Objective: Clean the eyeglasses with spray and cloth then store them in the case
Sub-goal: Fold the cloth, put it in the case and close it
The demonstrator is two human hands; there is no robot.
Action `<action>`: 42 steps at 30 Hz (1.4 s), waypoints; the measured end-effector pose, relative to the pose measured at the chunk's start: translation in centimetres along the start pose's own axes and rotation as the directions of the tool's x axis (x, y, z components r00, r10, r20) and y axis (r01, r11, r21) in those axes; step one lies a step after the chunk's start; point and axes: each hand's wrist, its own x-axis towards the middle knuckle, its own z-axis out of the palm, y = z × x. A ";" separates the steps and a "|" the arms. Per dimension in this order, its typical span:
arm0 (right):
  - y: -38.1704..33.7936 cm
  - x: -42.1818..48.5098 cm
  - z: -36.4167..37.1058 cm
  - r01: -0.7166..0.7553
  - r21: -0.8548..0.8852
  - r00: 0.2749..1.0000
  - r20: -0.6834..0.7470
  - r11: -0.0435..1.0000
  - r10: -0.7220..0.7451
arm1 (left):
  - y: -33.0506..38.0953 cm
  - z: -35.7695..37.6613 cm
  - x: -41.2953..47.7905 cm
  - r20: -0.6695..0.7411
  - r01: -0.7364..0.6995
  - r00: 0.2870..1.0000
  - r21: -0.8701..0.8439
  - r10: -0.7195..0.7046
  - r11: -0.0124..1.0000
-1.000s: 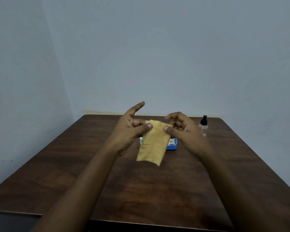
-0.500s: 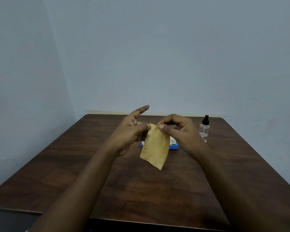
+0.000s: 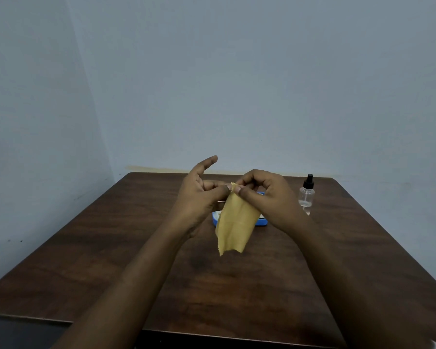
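2 hands meet above the middle of a dark wooden tabletop [image 3: 106, 250], and both pinch the top edge of a yellow cloth [image 3: 234, 222]. The left hand [image 3: 199, 195] grips the cloth's upper corner between the thumb and a bent finger, while its index finger sticks out straight, pointing up and away. The right hand [image 3: 269, 197] has its fingers curled over, and its thumb and fingertips nip the same top edge just beside the left thumb, so the 2 thumbs nearly touch. The cloth hangs down from this grip, clear of the tabletop, with a soft crease running down its middle and its lower edge loose. Behind it on the tabletop lies a blue case [image 3: 262, 222]; only its 2 ends show past the cloth, and what is inside is mostly hidden. To the right of the case, near the far edge, a small clear spray bottle [image 3: 306, 196] with a black top stands upright, just beyond the right hand. A pale blue wall [image 3: 237, 84] rises behind.
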 end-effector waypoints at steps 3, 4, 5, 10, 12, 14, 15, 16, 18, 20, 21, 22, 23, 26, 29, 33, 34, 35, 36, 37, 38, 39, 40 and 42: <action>0.1 0.1 0.0 0.002 -0.004 0.999 -0.033 1.000 -0.002 | -0.1 0.1 -0.2 -0.003 -0.019 1.000 0.003 0.019 1.000; 0.2 0.0 -0.1 -0.002 -0.009 0.999 -0.038 1.000 0.001 | -0.2 0.0 -0.2 0.000 -0.027 1.000 0.007 0.027 1.000; 0.2 0.0 -0.1 -0.004 -0.015 0.999 -0.041 1.000 0.004 | -0.3 0.0 -0.2 0.003 -0.033 0.999 0.012 0.033 0.999; 0.2 -0.1 -0.1 -0.006 -0.036 0.999 -0.039 0.999 0.005 | -0.6 -0.2 -0.3 0.018 -0.040 0.999 0.026 0.039 0.999; 0.3 -0.1 -0.1 0.000 -0.050 0.999 -0.042 0.999 -0.002 | -0.6 -0.3 -0.3 0.029 -0.047 0.999 0.045 0.046 0.998; 0.4 0.0 -0.2 0.003 -0.067 0.999 -0.035 0.998 -0.005 | -0.4 -0.4 -0.4 0.057 -0.058 0.997 0.064 0.054 0.996; 0.5 0.0 -0.2 0.005 -0.082 1.000 -0.029 0.997 -0.007 | -0.3 -0.4 -0.5 0.080 -0.066 0.995 0.077 0.060 0.995; 0.7 0.0 -0.3 0.005 -0.099 1.000 -0.026 0.995 -0.007 | -0.2 -0.5 -0.5 0.102 -0.074 0.993 0.095 0.064 0.993; 0.8 0.0 -0.3 -0.004 -0.121 1.000 -0.026 0.993 0.001 | -0.1 -0.6 -0.4 0.128 -0.086 0.989 0.124 0.070 0.989; 0.7 -0.1 -0.4 -0.011 -0.127 1.000 -0.025 0.992 0.008 | -0.1 -0.7 -0.3 0.143 -0.097 0.987 0.131 0.078 0.987; 0.7 -0.1 -0.6 -0.011 -0.124 1.000 -0.017 0.992 0.009 | 0.0 -0.8 -0.2 0.154 -0.100 0.985 0.130 0.080 0.986; 0.6 -0.2 -0.7 -0.012 -0.117 1.000 -0.001 0.993 0.012 | 0.0 -0.8 -0.1 0.164 -0.105 0.983 0.131 0.083 0.986; 0.6 -0.2 -0.9 -0.016 -0.112 1.000 0.020 0.994 0.018 | 0.1 -0.9 -0.1 0.166 -0.113 0.982 0.137 0.089 0.984; 0.6 -0.2 -1.7 -0.044 -0.136 0.994 0.091 0.990 0.057 | 0.0 -1.2 0.3 0.105 -0.138 0.987 0.187 0.120 0.973; 0.7 -0.2 -2.5 -0.057 -0.186 0.987 0.138 0.981 0.084 | -0.3 -1.5 0.5 0.041 -0.147 0.989 0.223 0.141 0.964; 0.7 -0.3 -3.3 -0.008 -0.348 0.988 0.140 0.938 0.061 | -1.1 -1.7 0.8 -0.036 -0.127 0.990 0.175 0.135 0.976; 0.7 -0.3 -3.4 0.005 -0.375 0.990 0.134 0.927 0.049 | -1.3 -1.6 0.8 -0.052 -0.122 0.990 0.149 0.131 0.981; 0.6 -0.4 -3.4 0.012 -0.391 0.991 0.125 0.920 0.040 | -1.5 -1.6 0.8 -0.067 -0.119 0.990 0.126 0.128 0.985; 0.6 -0.5 -3.4 0.019 -0.401 0.993 0.114 0.916 0.029 | -1.7 -1.5 0.8 -0.081 -0.115 0.989 0.106 0.124 0.988; 0.5 -0.6 -3.3 0.029 -0.416 0.995 0.103 0.909 0.015 | -1.9 -1.4 0.8 -0.092 -0.108 0.989 0.089 0.116 0.990; 0.4 -0.6 -3.2 0.043 -0.444 0.996 0.092 0.895 -0.002 | -2.0 -1.3 0.8 -0.095 -0.100 0.990 0.078 0.107 0.992; 0.3 -0.7 -3.0 0.054 -0.483 0.996 0.085 0.874 -0.014 | -2.1 -1.2 0.8 -0.089 -0.092 0.991 0.071 0.098 0.993; 0.2 -0.6 -2.8 0.060 -0.533 0.996 0.083 0.844 -0.018 | -2.1 -1.1 0.8 -0.077 -0.086 0.993 0.065 0.091 0.994; 0.0 -0.4 -2.4 0.051 -0.643 0.996 0.091 0.764 0.010 | -2.2 -0.8 0.7 -0.053 -0.077 0.995 0.049 0.079 0.996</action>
